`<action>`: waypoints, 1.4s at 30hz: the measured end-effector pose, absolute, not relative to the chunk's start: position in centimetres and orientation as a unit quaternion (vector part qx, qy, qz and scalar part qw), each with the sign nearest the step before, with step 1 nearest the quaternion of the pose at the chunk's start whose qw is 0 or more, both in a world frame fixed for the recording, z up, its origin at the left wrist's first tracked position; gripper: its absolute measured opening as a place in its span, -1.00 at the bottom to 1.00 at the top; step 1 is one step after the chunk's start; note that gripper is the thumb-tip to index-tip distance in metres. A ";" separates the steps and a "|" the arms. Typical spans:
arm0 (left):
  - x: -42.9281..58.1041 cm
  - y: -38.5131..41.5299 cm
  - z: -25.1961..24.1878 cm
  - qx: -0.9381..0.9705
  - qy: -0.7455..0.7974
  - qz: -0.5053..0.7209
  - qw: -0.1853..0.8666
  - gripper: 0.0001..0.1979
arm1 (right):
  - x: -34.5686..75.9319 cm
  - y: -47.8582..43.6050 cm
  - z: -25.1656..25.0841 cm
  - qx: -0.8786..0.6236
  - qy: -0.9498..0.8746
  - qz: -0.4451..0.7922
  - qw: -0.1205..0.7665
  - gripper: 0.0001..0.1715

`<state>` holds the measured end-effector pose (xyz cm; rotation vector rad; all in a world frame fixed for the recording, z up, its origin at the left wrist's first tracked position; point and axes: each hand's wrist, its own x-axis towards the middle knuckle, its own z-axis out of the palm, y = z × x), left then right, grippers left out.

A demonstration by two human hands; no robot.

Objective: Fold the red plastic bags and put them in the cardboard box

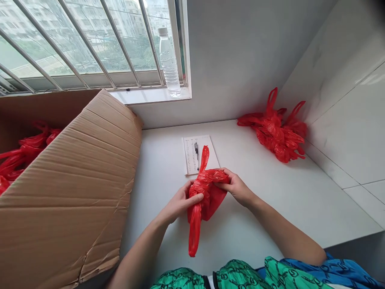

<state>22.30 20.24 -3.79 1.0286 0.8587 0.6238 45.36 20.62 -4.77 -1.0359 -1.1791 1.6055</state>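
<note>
A red plastic bag (207,192), bunched and partly wrapped round itself, is held above the white table at the centre. One handle loop points up and another hangs down toward me. My left hand (183,200) grips the bag's left side, thumb across its front. On the right side, my right hand (236,186) pinches a gathered part of the bag between thumb and fingers. Just beyond the bag lie an open notebook (189,154) and a black pen (196,152) on its page.
A large cardboard box (90,172) with red bags (33,146) inside stands at the left. More red bags (279,132) are piled at the table's back right, against the walls. A clear water bottle (169,64) stands on the sill of the barred window.
</note>
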 end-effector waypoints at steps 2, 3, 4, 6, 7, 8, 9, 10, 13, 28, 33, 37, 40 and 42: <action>22.1 20.4 -3.9 0.450 0.404 0.283 0.745 -0.56 | 45.4 20.7 -4.8 -0.412 -0.447 0.659 0.443 -0.48; 22.0 20.5 -3.9 0.430 0.405 0.296 0.751 -0.59 | 45.4 20.6 -4.7 -0.407 -0.432 0.672 0.443 -0.46; 21.9 20.6 -4.0 0.408 0.403 0.311 0.758 -0.61 | 45.5 20.6 -4.5 -0.398 -0.420 0.687 0.440 -0.43; 21.8 21.0 -4.1 0.368 0.402 0.331 0.770 -0.64 | 45.5 20.5 -4.3 -0.375 -0.404 0.714 0.432 -0.43; 21.7 21.1 -4.2 0.352 0.405 0.337 0.774 -0.65 | 45.6 20.5 -4.1 -0.364 -0.401 0.724 0.428 -0.44; 21.7 21.1 -4.2 0.339 0.410 0.340 0.776 -0.67 | 45.6 20.4 -4.0 -0.357 -0.401 0.729 0.425 -0.45; 21.7 21.2 -4.2 0.328 0.415 0.339 0.778 -0.68 | 45.7 20.4 -3.9 -0.353 -0.402 0.731 0.423 -0.45; 21.6 21.2 -4.1 0.324 0.419 0.339 0.778 -0.69 | 45.8 20.4 -3.8 -0.352 -0.405 0.731 0.421 -0.44; 21.5 21.0 -3.6 0.370 0.429 0.352 0.745 -0.67 | 46.1 20.5 -3.8 -0.344 -0.438 0.725 0.405 -0.37; 21.7 20.6 -4.2 0.645 0.447 0.317 0.532 -0.59 | 46.0 20.2 -4.9 -0.617 -0.688 0.225 0.308 -0.46; 22.2 20.0 -4.9 0.684 0.531 0.228 0.446 -0.59 | 45.8 19.6 -3.9 -0.598 -0.661 0.386 0.236 -0.52; 22.9 19.6 -4.8 0.623 0.482 0.273 0.552 -0.60 | 45.0 19.4 -3.9 -0.485 -0.610 0.549 0.302 -0.57; 22.9 19.7 -4.3 0.509 0.442 0.367 0.641 -0.62 | 45.0 19.8 -4.4 -0.412 -0.511 0.639 0.400 -0.70; 22.5 20.0 -4.0 0.451 0.423 0.406 0.674 -0.66 | 45.3 20.2 -4.5 -0.385 -0.443 0.674 0.448 -0.79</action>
